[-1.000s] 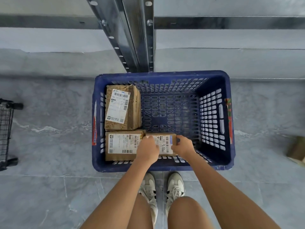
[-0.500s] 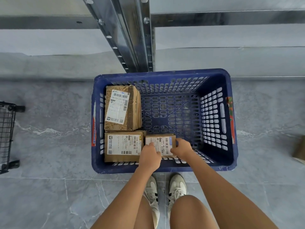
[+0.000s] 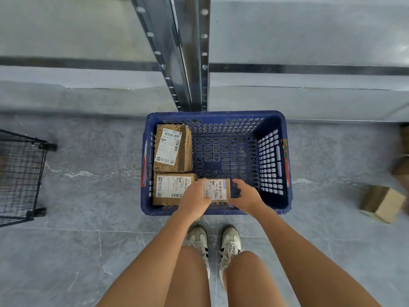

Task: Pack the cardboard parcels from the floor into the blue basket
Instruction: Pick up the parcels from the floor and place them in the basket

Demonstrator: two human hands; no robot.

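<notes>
The blue basket (image 3: 217, 115) stands on the grey floor in front of my feet. Two labelled cardboard parcels lie flat along its left side, one at the back (image 3: 172, 148) and one at the front (image 3: 168, 189). A small labelled parcel (image 3: 218, 189) lies at the front middle, touching the front-left one. My left hand (image 3: 194, 200) holds its left end, thumb on the label. My right hand (image 3: 245, 196) hovers by its right edge with fingers loosely curled, a slim gap showing between them and the box.
A metal shelf upright (image 3: 190, 63) rises just behind the basket. A black wire cart (image 3: 20, 173) stands at the left. A cardboard box (image 3: 382, 202) lies on the floor at the right, with more boxes (image 3: 401, 165) at the frame's edge.
My right hand has let go of the small parcel's right edge and drawn slightly away. The left hand stays on it. My head has risen, so the view is wider.
</notes>
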